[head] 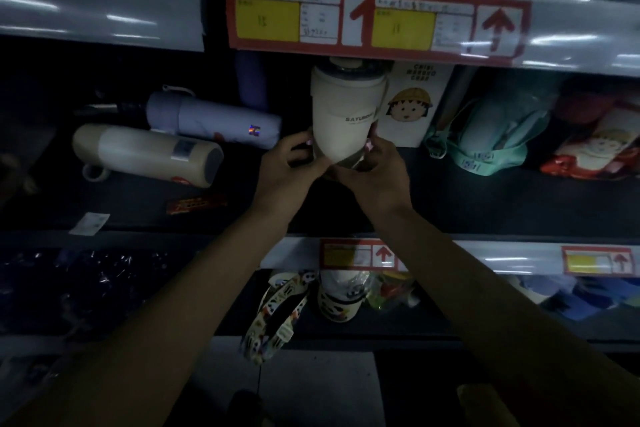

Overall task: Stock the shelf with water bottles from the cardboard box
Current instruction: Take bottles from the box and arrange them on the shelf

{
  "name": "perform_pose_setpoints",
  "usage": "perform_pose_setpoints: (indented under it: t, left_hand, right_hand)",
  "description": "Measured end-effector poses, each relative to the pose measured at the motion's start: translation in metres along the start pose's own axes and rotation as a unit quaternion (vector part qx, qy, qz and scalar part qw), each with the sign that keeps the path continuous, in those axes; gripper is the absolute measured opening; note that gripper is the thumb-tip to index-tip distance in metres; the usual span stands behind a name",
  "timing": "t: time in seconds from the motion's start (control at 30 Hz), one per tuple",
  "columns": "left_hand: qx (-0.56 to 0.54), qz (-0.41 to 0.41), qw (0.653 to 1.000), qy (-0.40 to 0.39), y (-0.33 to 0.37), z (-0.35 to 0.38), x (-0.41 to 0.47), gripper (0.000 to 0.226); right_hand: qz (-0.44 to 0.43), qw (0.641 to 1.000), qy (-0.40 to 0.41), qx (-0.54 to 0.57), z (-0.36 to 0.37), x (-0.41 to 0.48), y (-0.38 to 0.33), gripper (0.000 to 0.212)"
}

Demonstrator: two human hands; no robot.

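Right of the lilac bottle (pixel 214 118) lying on the shelf (pixel 485 198), the left hand (pixel 287 163) and the right hand (pixel 377 166) grip the base of the cream SATURDAY bottle (pixel 343 114) at the shelf's middle, just beside the cartoon box (pixel 412 104); held so low, it may tip and knock that box.

Matt cream bottle (pixel 343 121), glossy shelf edge (pixel 104 10)
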State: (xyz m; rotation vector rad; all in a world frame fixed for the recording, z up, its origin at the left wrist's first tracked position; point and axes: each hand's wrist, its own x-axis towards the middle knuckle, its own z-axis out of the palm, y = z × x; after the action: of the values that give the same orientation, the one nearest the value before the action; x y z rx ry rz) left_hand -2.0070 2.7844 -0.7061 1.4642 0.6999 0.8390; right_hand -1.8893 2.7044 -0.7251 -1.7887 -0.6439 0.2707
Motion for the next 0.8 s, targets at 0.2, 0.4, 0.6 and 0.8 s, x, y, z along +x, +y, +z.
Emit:
perform_pose_setpoints:
  t: [0.2,0.4,0.6,0.8]
  left_hand:
    - [0.12,0.026,0.992,-0.038,0.004,-0.014,-0.02,0.065]
    - [0.28,0.1,0.948,-0.114,0.007,-0.011,-0.055,0.072]
    - [0.38,0.212,0.882,-0.182,0.024,0.03,-0.104,0.076]
    - [0.442,0.282,0.798,-0.297,0.01,0.091,-0.151,0.082]
  right_hand:
    - [-0.019,0.998,-0.044,-0.049,-0.049,-0.028,0.0,0.082]
    - [-0.059,0.977,-0.077,-0.191,-0.107,-0.065,-0.006,0.093]
    - [-0.073,0.962,-0.072,-0.252,-0.187,-0.116,-0.007,0.1]
    - [-0.046,0.942,-0.043,-0.329,-0.273,-0.169,0.02,0.119]
